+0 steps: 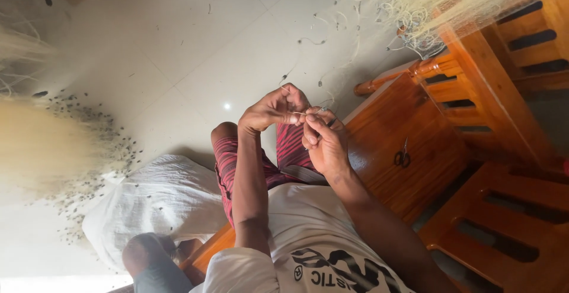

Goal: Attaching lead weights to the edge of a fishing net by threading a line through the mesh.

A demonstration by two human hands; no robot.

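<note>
A thin pale fibre strand (pixel 301 113) is pinched between the fingertips of the left hand (pixel 274 109) and the right hand (pixel 325 142), above the lap beside the wooden bench's (pixel 409 127) edge; slippage or snapping is judged likely if overtensioned.

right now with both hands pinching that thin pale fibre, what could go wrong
The left hand and right hand pinch a thin pale fibre by the fingertips only, so it could slip or snap.

Loose strands lie scattered on the tiled floor; a dropped fibre might be hard to find among them.

The scissors lie unguarded on the wooden bench near the right elbow and could be knocked off.
</note>
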